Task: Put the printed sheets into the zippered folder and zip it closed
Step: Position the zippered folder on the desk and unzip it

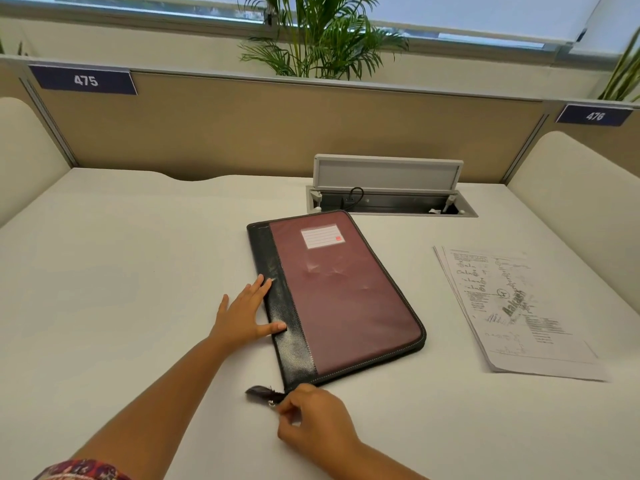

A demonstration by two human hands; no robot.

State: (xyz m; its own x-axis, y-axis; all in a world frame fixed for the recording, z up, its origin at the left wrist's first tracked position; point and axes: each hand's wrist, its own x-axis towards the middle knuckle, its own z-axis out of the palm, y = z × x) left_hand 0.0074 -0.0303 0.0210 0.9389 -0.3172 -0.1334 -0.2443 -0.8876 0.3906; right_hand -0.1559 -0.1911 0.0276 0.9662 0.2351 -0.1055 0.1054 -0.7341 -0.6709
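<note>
A maroon zippered folder (346, 299) with a black spine strip lies closed and flat on the white desk (121, 271), a small label on its cover. My left hand (244, 315) rests flat against the spine edge, fingers spread. My right hand (311, 415) pinches the dark zipper pull tab (263, 393) at the folder's near corner. The printed sheets (516, 313) lie in a loose stack on the desk to the right of the folder, apart from it.
A cable hatch (388, 197) stands open just behind the folder, its lid tilted up. A tan partition with tags 475 and 476 closes the back; cream side panels flank the desk. Palm plants rise behind the partition.
</note>
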